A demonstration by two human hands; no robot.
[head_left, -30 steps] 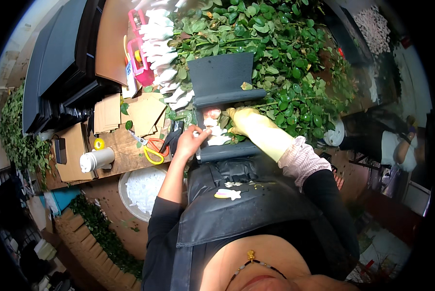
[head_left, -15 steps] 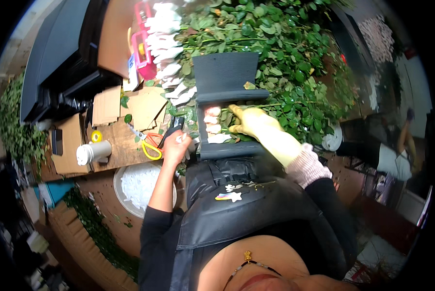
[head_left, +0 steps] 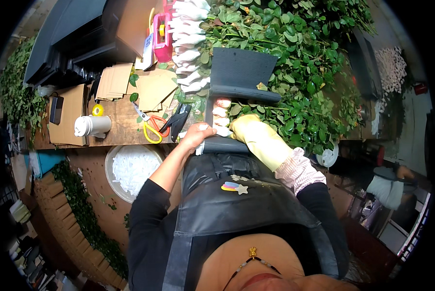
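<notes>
A row of pale pink-white roses (head_left: 221, 112) lies in a black corrugated wrapper (head_left: 243, 68), heads to the left and leafy stems to the right. My bare left hand (head_left: 198, 136) is at the wrapper's lower left corner, its fingers closed against the nearest rose head; what they hold is hidden. In a yellow glove, my right hand (head_left: 253, 133) lies over the stems just right of the heads, fingers curled down and their tips mostly out of sight. A black stapler-like tool (head_left: 180, 120) lies left of the wrapper, beside scissors (head_left: 152, 127) with orange and yellow handles.
White-sleeved flower heads (head_left: 189, 48) line up beyond the wrapper, next to a pink tape dispenser (head_left: 163, 39). Leafy stems (head_left: 304, 72) cover the right of the table. Cardboard pieces (head_left: 157, 89) and a white cup (head_left: 92, 126) are left; a tub of white scraps (head_left: 132, 172) stands below.
My left hand has moved right, away from the black tool, to the nearest rose head. My right hand's spread fingers have drawn in and down over the stems. The view has shifted slightly.
</notes>
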